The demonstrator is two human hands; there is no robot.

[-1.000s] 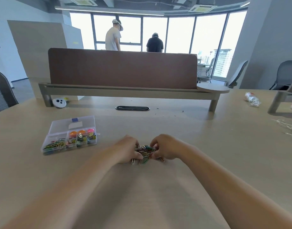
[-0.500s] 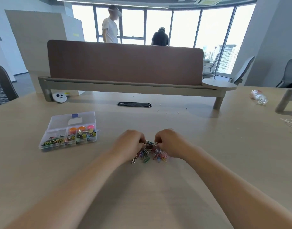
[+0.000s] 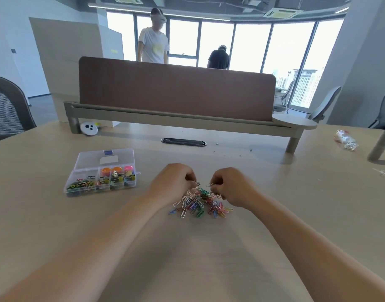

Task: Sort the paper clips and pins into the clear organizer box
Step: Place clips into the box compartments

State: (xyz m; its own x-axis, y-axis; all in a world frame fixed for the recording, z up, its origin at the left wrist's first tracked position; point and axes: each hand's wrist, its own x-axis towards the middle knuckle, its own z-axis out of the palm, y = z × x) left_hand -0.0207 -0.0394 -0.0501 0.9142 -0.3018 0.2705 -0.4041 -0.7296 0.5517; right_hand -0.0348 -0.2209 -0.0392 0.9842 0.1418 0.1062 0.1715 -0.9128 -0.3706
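A broad pale wooden desk [image 3: 274,192] fills the view, backed by a brown divider panel [image 3: 176,92] on a low rail. Two people stand beyond it by the windows. Both bare forearms reach in from the near edge and meet at the desk's middle, which puts the work straight ahead of the person. The clear organizer box [image 3: 100,191] sits to the left, near but apart from the left hand [image 3: 172,184], with its lid [image 3: 121,158] folded flat behind it. That probably keeps the compartments open for short drops. Its leftmost compartment [image 3: 81,184] holds a loose tangle of coloured clips. The compartments to the right hold what look like small binder clips and a few round orange and pink pieces [image 3: 116,171]; whether those are pins is too small to tell. The paper clips [image 3: 198,203] still to be sorted lie heaped on the desk between the wrists, so most of the sorting looks undone. Left hand and right hand [image 3: 233,186] are curled knuckles-up over the far side of the heap. Their fingertips pinch clips at its top, with a few strands lifted towards them, seemingly to pull linked clips apart. Well off to the right lies a crumpled plastic bottle [image 3: 346,139].
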